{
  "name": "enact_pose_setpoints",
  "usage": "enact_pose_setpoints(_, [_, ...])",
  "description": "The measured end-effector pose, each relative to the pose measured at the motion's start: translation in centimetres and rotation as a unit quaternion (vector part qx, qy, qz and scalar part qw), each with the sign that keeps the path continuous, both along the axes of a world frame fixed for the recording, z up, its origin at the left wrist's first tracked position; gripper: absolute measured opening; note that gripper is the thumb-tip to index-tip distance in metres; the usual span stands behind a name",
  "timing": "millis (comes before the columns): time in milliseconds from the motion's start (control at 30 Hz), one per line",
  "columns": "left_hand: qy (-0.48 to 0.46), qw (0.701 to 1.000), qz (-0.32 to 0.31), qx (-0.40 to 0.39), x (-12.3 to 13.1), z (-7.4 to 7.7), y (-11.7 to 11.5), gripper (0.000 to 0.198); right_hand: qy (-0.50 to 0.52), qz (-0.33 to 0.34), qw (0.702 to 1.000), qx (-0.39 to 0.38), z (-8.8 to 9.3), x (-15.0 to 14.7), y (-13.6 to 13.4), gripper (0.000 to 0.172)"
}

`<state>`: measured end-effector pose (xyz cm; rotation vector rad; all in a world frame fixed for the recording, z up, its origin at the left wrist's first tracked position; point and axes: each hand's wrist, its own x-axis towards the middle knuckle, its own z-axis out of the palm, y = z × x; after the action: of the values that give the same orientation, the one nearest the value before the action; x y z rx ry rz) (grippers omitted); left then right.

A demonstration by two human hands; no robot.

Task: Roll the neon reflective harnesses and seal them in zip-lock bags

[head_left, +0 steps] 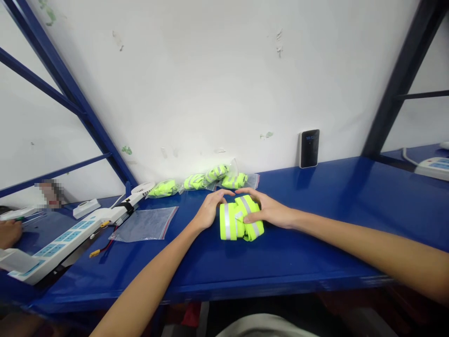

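A bundle of neon yellow elastic bands with silver reflective stripes (239,220) lies folded on the blue bench top (280,262). My left hand (209,210) cups its left side, with the fingertips reaching over its top edge. My right hand (262,208) presses on the bundle from the right, its fingers lying across the upper stripes. Both hands grip the same bundle, and their fingertips nearly meet above it. The part of the bundle under my fingers is hidden.
Several bagged yellow bands (203,181) lie along the wall behind my hands. A flat clear plastic bag (144,225) lies to the left. Further left are a power strip (59,244), red wires (100,248) and a co-worker's hand (9,233). A black device (309,148) leans on the wall.
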<state>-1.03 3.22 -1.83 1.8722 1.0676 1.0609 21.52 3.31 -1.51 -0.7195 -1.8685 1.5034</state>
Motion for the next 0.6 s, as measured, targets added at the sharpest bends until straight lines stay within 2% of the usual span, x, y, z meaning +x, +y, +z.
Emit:
enact_pose_setpoints(133, [-0.023, 0.997, -0.076, 0.014, -0.1, 0.1, -0.7, 0.056, 0.117, -0.036, 0.979, -0.161, -0.3, -0.1, 0.8, 0.076])
enact_pose_setpoints(233, [0.063, 0.983, -0.092, 0.143, 0.2, 0.5, -1.2, 0.079, 0.179, -0.074, 0.954, -0.231, -0.1, 0.1, 1.5, 0.068])
enact_pose_setpoints(300, [0.152, 0.955, -0.075, 0.244, 0.5, 0.7, -1.4, 0.088, 0.208, -0.078, 0.942, -0.25, 0.1, 0.4, 1.7, 0.06])
enact_pose_setpoints(367, [0.205, 0.927, -0.057, 0.31, 0.7, 0.8, -1.3, 0.081, 0.226, -0.058, 0.936, -0.265, 0.3, 0.5, 1.6, 0.051])
enact_pose_setpoints(433, [0.214, 0.917, -0.046, 0.332, 0.9, 0.7, -1.3, 0.067, 0.225, -0.039, 0.935, -0.273, 0.4, 0.5, 1.4, 0.044])
enact_pose_setpoints(533, [0.195, 0.931, -0.022, 0.307, 1.1, 0.5, -1.5, 0.052, 0.178, -0.011, 0.949, -0.259, 0.3, 0.5, 1.2, 0.03])
enact_pose_setpoints(567, [0.183, 0.94, -0.006, 0.287, 1.2, 0.4, -1.5, 0.049, 0.153, -0.002, 0.954, -0.258, 0.3, 0.6, 1.1, 0.029])
enact_pose_setpoints(600, [0.169, 0.95, 0.009, 0.262, 1.3, 0.4, -1.6, 0.046, 0.132, 0.006, 0.956, -0.261, 0.4, 0.7, 1.1, 0.035])
